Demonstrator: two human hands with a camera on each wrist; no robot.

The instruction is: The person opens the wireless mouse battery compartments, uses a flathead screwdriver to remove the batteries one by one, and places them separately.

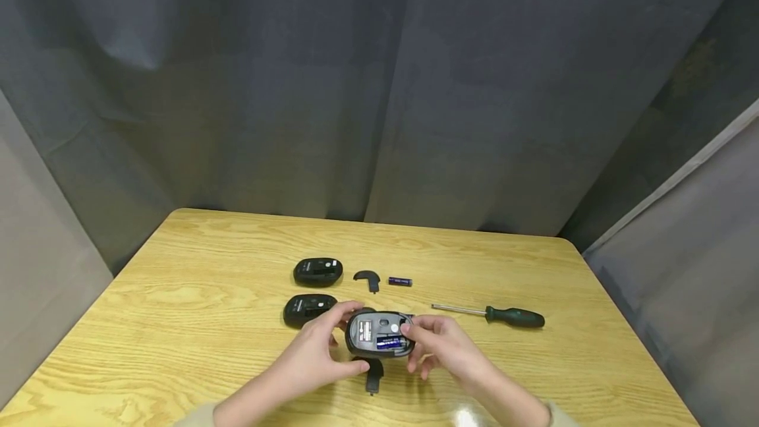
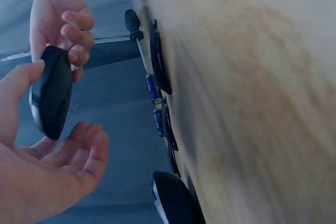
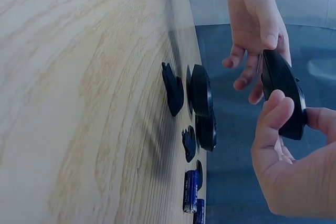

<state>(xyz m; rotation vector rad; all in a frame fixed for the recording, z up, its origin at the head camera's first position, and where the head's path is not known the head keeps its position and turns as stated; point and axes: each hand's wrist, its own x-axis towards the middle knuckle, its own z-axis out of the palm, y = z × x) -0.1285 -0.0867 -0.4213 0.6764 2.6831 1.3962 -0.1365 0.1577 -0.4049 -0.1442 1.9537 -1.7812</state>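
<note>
Raised over the table, a black computer mouse point(image 1: 360, 346) is turned underside up, its battery compartment uncovered. A blue battery point(image 1: 389, 342) shows in that compartment. My left hand point(image 1: 314, 354) holds the mouse's left end between thumb and index finger, its other fingers loose. My right hand point(image 1: 447, 348) pinches the right end, thumb on the underside beside the compartment and fingers beneath, as the right wrist view shows. Below the mouse lies a black battery cover point(image 1: 373, 381), partly hidden. Another cover point(image 1: 367, 279) and a loose blue battery point(image 1: 400, 281) lie farther back.
Two more black mice lie underside up on the left, a far mouse point(image 1: 317, 272) and a nearer mouse point(image 1: 302, 310) close to my left hand. A green-handled screwdriver point(image 1: 512, 317) lies to the right. Past the wooden table's point(image 1: 237, 236) back edge hangs a grey curtain point(image 1: 296, 117).
</note>
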